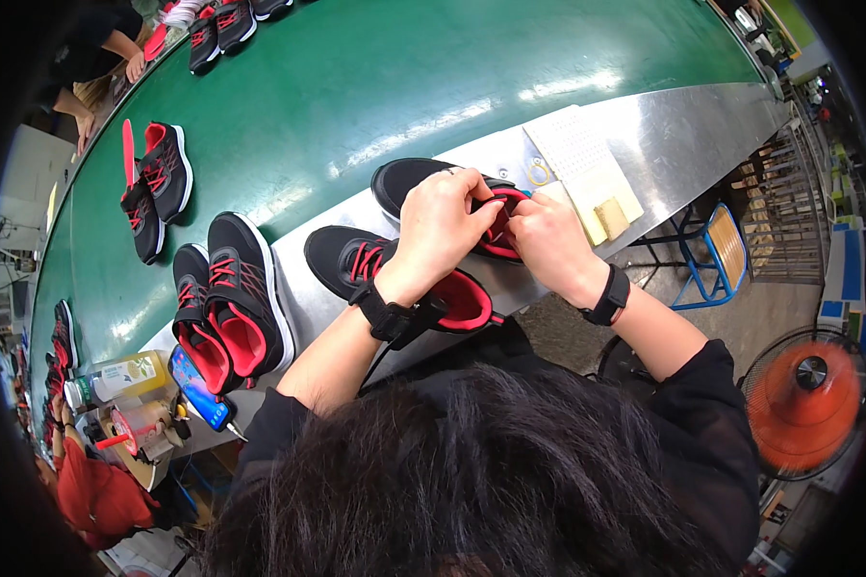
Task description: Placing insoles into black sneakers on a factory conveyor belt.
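Note:
A black sneaker (404, 180) with red lining lies on the metal ledge, toe to the left. At its red opening, my left hand (443, 226) pinches the edge between thumb and bent fingers. My right hand (555, 243) is closed on the opposite side of that same opening; its fingertips are partly hidden. Whatever else is between the fingers is too small to make out. Nearer to me, beneath my left wrist, rests a second black sneaker (332, 255) with red laces, partly covered by my forearm and a black wrist strap (383, 313).
Left of me stand paired sneakers (250, 279), a phone (200, 389) and a bottle (133, 377). More sneakers (168, 171) lie on the green surface (356, 77). Papers (577, 144) and a tan block (610, 217) lie right, near a stool (726, 245) and fan (806, 409). Other people work at left.

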Tool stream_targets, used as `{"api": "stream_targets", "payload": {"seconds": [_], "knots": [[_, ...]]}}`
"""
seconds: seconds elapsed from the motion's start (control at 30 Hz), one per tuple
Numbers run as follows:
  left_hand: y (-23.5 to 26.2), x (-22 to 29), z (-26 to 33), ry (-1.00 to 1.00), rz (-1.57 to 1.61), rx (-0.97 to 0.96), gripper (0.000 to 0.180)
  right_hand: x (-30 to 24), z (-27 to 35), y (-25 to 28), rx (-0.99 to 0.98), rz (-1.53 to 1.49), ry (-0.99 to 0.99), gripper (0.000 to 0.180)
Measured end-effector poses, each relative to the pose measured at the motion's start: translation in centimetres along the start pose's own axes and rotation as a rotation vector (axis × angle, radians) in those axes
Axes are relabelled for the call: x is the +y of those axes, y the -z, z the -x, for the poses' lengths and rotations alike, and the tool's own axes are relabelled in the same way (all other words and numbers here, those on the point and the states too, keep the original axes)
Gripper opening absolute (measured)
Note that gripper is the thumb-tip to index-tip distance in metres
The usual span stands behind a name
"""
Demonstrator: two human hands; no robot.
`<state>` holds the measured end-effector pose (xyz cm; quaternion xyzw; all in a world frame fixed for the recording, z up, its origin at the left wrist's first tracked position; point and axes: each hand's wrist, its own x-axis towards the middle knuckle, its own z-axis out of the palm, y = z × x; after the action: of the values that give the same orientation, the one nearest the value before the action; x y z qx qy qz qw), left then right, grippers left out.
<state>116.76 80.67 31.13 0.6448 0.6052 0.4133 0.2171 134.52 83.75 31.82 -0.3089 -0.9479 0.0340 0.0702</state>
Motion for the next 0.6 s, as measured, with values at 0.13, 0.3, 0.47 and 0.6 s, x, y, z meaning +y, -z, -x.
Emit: {"api": "stream_targets", "payload": {"seconds": [0.13, 0.3, 0.47, 0.6], "knots": [[0.1, 0.0, 0.1, 0.002, 0.015, 0.005, 0.020, -0.7, -0.2, 0.4, -0.058, 0.101, -0.002, 0.003], [0.1, 0.1, 0.0, -0.012, 0.037, -0.039, 0.021, -1.2, 0.1, 1.4, -0.203, 0.126, -0.005, 0.005], [0.1, -0.1, 0.1, 0.010, 0.058, -0.078, 0.021, -1.5, -0.1, 2.7, -0.151, 0.259, 0.019, 0.009], [0.1, -0.3, 0.2, 0.002, 0.039, -0.089, 0.020, -0.6, -0.7, 3.9, -0.079, 0.218, -0.183, 0.015]]}}
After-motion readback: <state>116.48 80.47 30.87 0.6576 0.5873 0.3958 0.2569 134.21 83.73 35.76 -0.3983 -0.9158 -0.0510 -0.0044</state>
